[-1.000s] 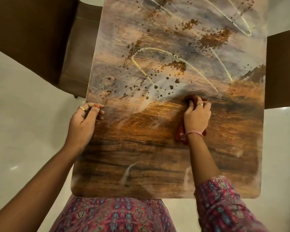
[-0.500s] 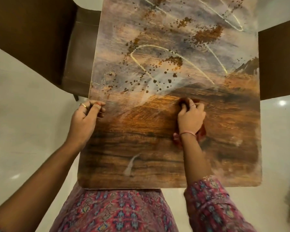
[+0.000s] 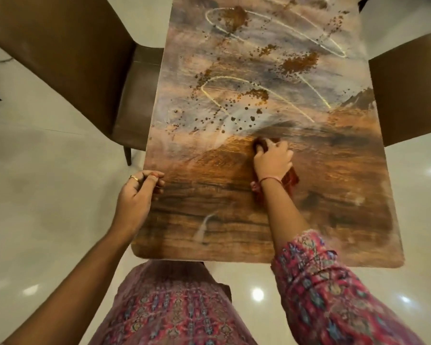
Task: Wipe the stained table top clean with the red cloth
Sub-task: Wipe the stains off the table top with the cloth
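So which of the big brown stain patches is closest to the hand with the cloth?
The patch under the near pale arc, just beyond the right hand; the other two sit further up the table top.

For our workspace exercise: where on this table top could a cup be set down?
Free: the wiped near strip of the wooden table top between the left hand and right hand on the red cloth. Crowded: the far half, under brown stains.

Wooden table top (image 3: 234, 232), brown stains (image 3: 299, 63) (far half), red cloth (image 3: 291, 176)
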